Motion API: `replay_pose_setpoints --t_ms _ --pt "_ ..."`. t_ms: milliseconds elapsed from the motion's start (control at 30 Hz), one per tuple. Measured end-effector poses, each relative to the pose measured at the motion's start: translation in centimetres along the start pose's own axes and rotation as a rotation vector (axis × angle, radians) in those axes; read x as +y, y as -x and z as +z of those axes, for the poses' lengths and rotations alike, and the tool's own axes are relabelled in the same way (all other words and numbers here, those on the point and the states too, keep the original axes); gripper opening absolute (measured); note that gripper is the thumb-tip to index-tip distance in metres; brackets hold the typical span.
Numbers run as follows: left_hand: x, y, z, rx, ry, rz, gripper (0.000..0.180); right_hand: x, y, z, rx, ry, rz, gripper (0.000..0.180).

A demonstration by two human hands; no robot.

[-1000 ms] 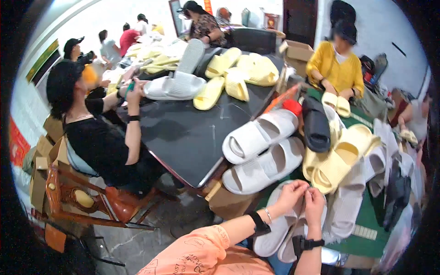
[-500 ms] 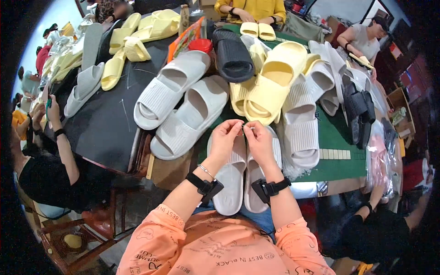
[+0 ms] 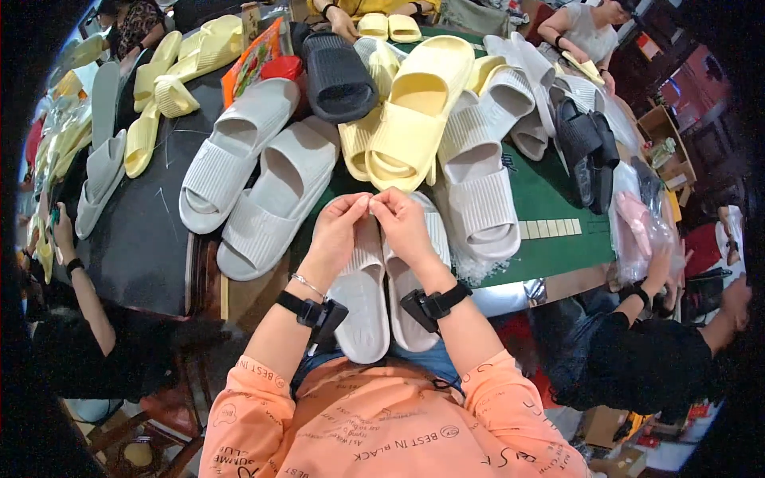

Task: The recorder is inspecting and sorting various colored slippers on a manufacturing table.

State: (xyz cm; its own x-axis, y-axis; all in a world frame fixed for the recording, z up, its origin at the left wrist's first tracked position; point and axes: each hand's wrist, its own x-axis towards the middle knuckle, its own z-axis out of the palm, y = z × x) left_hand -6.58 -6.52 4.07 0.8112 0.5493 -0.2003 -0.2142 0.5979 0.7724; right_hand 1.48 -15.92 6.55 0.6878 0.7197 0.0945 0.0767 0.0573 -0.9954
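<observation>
Above two grey slippers [image 3: 382, 295] lying lengthwise, toes away, both hands' fingers [image 3: 360, 209] pinch together.

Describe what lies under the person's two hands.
A pair of grey slippers lies side by side beneath the left hand and right hand. Their toe ends are covered; anything pinched between fingertips is unclear.

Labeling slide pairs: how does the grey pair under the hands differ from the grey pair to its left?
The held grey pair lies sole-up, side by side, under the left hand and right hand at the table's near edge. The loose grey pair lies strap-up, footbeds showing, angled, untouched on the dark table. The held pair overhangs toward the lap; the loose pair rests fully on the table. Both are pale grey ribbed slides.
</observation>
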Motion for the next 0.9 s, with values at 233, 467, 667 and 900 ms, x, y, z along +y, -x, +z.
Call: replay_pose_setpoints --t_ms 233,467,667,900 --pt "1.9 0.6 0.9 0.027 -0.221 0.140 0.030 -3.1 2.4 -0.7 0.130 0.720 -0.445 0.024" --pt "7.8 11.2 -4.6 0.178 -0.937 0.300 0.016 -5.2 11.7 -4.3 -0.377 0.816 -0.071 0.027" --pt "4.3 17.7 -4.5 0.048 -1.599 0.330 0.048 -2.3 10.0 -0.8 -0.420 0.744 -0.015 0.047" --pt "1.3 19.6 -5.4 0.265 -1.005 0.006 0.012 -5.8 13.5 0.9 -0.456 0.806 -0.210 0.039"
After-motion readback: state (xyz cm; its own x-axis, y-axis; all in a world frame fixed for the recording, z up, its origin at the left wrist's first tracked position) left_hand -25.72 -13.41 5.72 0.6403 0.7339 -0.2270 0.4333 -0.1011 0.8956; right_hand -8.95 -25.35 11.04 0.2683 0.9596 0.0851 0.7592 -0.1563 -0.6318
